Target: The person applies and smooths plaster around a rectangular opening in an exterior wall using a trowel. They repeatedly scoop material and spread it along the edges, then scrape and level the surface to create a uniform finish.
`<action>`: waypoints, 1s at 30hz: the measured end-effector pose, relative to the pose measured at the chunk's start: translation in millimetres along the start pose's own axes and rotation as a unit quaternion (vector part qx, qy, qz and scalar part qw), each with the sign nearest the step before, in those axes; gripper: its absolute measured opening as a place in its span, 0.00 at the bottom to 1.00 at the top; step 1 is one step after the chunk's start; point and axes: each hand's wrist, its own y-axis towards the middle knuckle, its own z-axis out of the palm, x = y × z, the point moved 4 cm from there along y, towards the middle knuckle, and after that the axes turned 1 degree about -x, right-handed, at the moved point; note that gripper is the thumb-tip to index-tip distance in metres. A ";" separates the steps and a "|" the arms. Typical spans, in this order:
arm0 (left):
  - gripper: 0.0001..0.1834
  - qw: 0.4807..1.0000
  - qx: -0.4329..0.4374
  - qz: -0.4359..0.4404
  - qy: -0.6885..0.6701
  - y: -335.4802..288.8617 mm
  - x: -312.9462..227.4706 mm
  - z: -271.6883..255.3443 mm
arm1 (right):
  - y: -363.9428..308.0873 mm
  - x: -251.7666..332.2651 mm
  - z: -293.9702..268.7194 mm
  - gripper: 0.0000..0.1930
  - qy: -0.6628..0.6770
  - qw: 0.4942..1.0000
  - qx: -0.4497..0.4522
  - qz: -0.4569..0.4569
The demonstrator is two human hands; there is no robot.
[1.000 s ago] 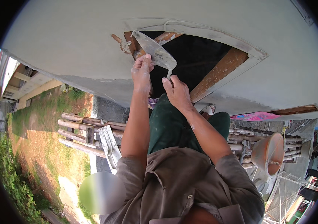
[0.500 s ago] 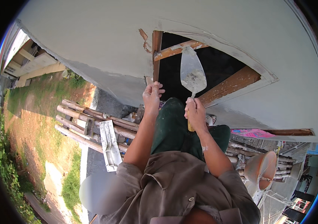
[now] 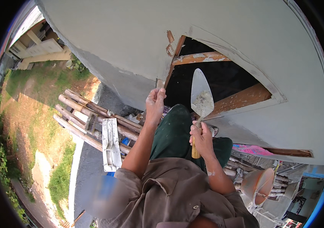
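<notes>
My right hand point(image 3: 202, 140) is closed around the wooden handle of a pointed trowel point(image 3: 201, 95). Its blade points up and away from me, with a patch of grey mortar near the heel. My left hand point(image 3: 155, 104) is raised at the near left corner of a wooden window frame point(image 3: 245, 98), its fingers curled together. What they hold, if anything, is hidden. A short wood end point(image 3: 160, 83) shows just beyond the fingertips. The frame is set in a pale plastered wall point(image 3: 131, 41), around a dark opening with a plaster-spotted crossbar point(image 3: 204, 58).
Scaffold poles point(image 3: 80, 108) run along the left, with a whitened metal piece point(image 3: 111, 144) lying across them. An orange bucket point(image 3: 259, 186) stands at the lower right. Pink sheeting point(image 3: 251, 149) lies against the wall base. Grassy ground point(image 3: 40, 114) is far below on the left.
My view has shifted, so the window sits farther right. The trowel has come down nearer to my body. My left hand remains close to the frame corner.
</notes>
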 end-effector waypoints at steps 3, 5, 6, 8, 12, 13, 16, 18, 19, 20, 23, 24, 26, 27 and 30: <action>0.24 0.995 0.081 0.028 -0.052 -0.7 -20.8 45.8 | -8.0 15.2 -24.2 0.15 -0.025 0.995 -0.025 -0.092; 0.28 0.985 0.133 0.047 -0.097 -2.3 -45.5 76.6 | -9.0 32.6 -47.5 0.19 -0.192 0.961 -0.066 -0.186; 0.27 0.978 0.153 0.062 -0.128 -1.7 -60.4 86.2 | -10.4 45.4 -54.0 0.20 -0.270 0.927 -0.090 -0.244; 0.25 0.962 0.183 0.096 -0.179 1.5 -77.9 99.2 | -14.6 72.6 -62.5 0.21 -0.387 0.874 -0.093 -0.279; 0.20 0.954 0.186 0.122 -0.202 10.0 -99.4 102.8 | -14.7 96.7 -57.2 0.16 -0.425 0.857 -0.103 -0.272; 0.19 0.958 0.177 0.116 -0.195 13.3 -101.6 101.3 | -13.4 101.1 -53.4 0.17 -0.430 0.856 -0.098 -0.271; 0.15 0.955 0.139 0.161 -0.207 36.2 -110.4 92.3 | -9.0 115.7 -38.8 0.21 -0.444 0.844 -0.081 -0.290; 0.15 0.958 0.129 0.172 -0.188 40.6 -127.3 86.0 | -4.5 127.4 -30.1 0.22 -0.450 0.839 -0.079 -0.295; 0.14 0.959 0.129 0.171 -0.187 45.4 -128.7 83.9 | -2.0 133.7 -25.3 0.22 -0.451 0.839 -0.081 -0.292; 0.14 0.958 0.130 0.171 -0.188 51.8 -130.9 83.3 | -1.3 137.9 -22.6 0.22 -0.453 0.839 -0.084 -0.290; 0.14 0.959 0.131 0.181 -0.173 54.8 -137.1 86.9 | 0.5 137.3 -24.2 0.22 -0.430 0.847 -0.090 -0.299; 0.15 0.961 0.133 0.188 -0.155 53.3 -139.5 88.8 | 1.9 135.9 -25.9 0.22 -0.431 0.850 -0.091 -0.288; 0.18 0.962 0.127 0.197 -0.137 54.1 -141.2 89.2 | 5.0 133.3 -28.0 0.22 -0.432 0.857 -0.089 -0.268; 0.19 0.963 0.119 0.201 -0.136 56.6 -141.3 87.8 | 6.2 134.6 -25.6 0.22 -0.432 0.855 -0.089 -0.272; 0.20 0.961 0.094 0.205 -0.161 68.5 -144.5 81.3 | 9.6 142.2 -11.4 0.22 -0.433 0.847 -0.090 -0.294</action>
